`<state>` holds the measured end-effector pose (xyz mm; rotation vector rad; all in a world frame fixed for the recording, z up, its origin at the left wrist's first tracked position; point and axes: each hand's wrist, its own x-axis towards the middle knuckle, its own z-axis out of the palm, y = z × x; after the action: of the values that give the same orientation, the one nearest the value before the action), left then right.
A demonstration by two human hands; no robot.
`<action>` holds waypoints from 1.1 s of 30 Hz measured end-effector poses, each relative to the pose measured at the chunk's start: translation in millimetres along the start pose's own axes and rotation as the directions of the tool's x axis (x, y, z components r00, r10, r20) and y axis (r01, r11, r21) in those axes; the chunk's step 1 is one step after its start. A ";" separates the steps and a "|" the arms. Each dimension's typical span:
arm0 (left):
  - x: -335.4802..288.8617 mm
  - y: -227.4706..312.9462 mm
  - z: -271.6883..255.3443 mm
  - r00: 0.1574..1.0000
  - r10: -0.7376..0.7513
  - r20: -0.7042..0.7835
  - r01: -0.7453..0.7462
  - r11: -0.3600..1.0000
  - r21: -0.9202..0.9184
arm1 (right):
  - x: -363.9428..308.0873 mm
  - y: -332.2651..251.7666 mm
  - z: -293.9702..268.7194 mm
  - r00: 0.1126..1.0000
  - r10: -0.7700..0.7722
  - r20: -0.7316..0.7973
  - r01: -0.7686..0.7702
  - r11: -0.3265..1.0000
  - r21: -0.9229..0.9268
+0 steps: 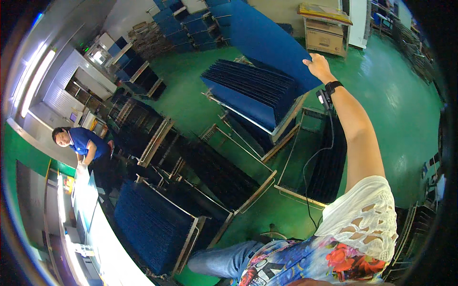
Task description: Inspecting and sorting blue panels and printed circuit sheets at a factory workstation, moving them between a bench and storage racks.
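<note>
Blue sheet (267,35) stood raised above a rack (281,126) of stacked blue panels (248,90), the right hand (318,64) gripping its right edge. Brown cardboard box (324,40) sat beyond, a yellow flat pack (324,12) on top. Green floor (400,105) lay around.

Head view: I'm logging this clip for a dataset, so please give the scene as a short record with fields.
Setting: workshop with green floor
Right hand: raised, gripping the edge of a large flat dark-blue sheet
Left hand: not in view
Wrist: black band with a cable
Below the sheet: stack of dark-blue ribbed sheets on a tilted metal-framed rack
Nearby: more racks of dark sheets
Other person: in a blue shirt, at a white bench on the left
</note>
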<state>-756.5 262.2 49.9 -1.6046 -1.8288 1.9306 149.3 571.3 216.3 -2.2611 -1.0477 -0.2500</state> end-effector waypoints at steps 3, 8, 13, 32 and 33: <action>4.8 1.8 -5.4 1.000 0.007 0.000 -0.007 1.000 0.016 | 14.9 3.9 2.3 0.994 -0.078 -0.070 0.079 0.997 0.009; 8.3 4.5 -5.5 1.000 0.005 0.017 -0.005 0.999 0.032 | 29.0 -9.8 3.4 0.995 -0.082 0.052 0.082 0.997 0.000; 12.8 -1.8 -4.8 0.999 0.003 0.036 -0.005 0.999 0.049 | 35.2 -12.9 8.3 0.990 -0.099 0.099 0.099 0.995 0.001; 34.5 -0.4 21.3 0.995 0.003 0.097 -0.007 0.999 0.051 | 53.4 -26.7 12.1 0.967 -0.183 0.178 0.192 0.981 -0.036; 34.4 1.0 23.8 0.995 -0.005 0.104 0.000 0.999 0.041 | 54.4 -30.7 14.6 0.965 -0.197 0.175 0.204 0.979 -0.025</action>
<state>-787.7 266.6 22.4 -1.5164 -1.8132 2.0737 161.5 629.1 241.4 -2.2460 -1.3777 -0.1635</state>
